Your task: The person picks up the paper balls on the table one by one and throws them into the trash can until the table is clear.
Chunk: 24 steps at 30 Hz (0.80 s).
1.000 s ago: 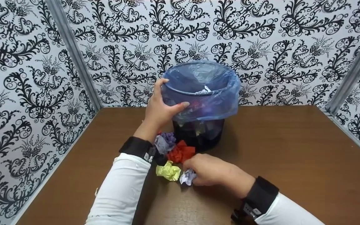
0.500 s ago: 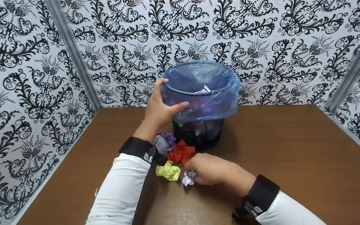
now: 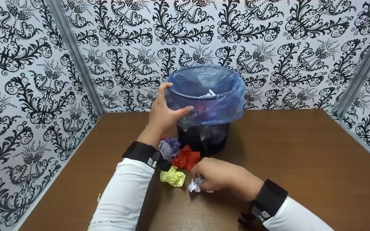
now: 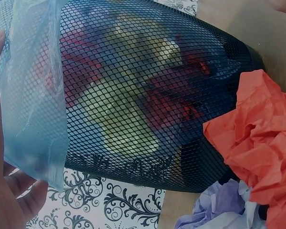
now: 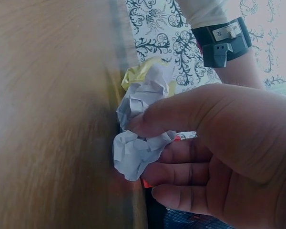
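My left hand (image 3: 164, 112) grips the rim of a black mesh waste bin (image 3: 201, 138), thumb outside over the blue bin liner (image 3: 225, 110) and fingertips at the rim. Low on the table in front of the bin, my right hand (image 3: 220, 175) pinches crumpled white paper (image 3: 195, 185). In the right wrist view the white paper (image 5: 139, 153) shows on both sides of the thumb; whether it is one piece or two I cannot tell. Beside that hand lie a crumpled yellow paper (image 3: 172, 177) and a crumpled red paper (image 3: 186, 157).
Crumpled purple paper (image 3: 169, 147) lies against the bin's left foot. Through the mesh, yellow paper (image 4: 126, 124) and red paper (image 4: 171, 107) show inside the bin. White paper (image 3: 208, 94) sits near its top. Patterned wall panels (image 3: 204, 41) enclose the brown table (image 3: 300, 154).
The white paper has shifted slightly to the right with my right hand, and a bit of white now shows beneath that hand. My left hand has stayed on the bin's rim.
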{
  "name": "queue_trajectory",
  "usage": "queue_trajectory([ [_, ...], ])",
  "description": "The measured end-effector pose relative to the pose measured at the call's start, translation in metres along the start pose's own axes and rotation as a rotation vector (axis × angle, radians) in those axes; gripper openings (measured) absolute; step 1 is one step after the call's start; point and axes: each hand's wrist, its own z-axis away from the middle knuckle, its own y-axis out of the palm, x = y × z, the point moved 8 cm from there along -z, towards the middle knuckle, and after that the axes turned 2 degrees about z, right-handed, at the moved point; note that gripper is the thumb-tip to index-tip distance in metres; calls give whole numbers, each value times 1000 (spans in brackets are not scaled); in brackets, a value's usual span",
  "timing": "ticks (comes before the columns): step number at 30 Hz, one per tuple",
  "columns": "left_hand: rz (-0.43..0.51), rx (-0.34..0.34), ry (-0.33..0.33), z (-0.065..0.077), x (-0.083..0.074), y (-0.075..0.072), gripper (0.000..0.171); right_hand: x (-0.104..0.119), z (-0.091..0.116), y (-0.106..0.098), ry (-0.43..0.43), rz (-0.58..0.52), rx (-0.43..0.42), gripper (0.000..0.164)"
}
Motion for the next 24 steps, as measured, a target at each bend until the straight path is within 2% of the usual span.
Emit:
queue_trajectory([
  [6,-5,-3,1,0,0,0,106,-1,1,1,49,-51,44,14],
  [24,-33,-20,-1,-1,1,0,103,9,10,-9,48,-45,55,19],
])
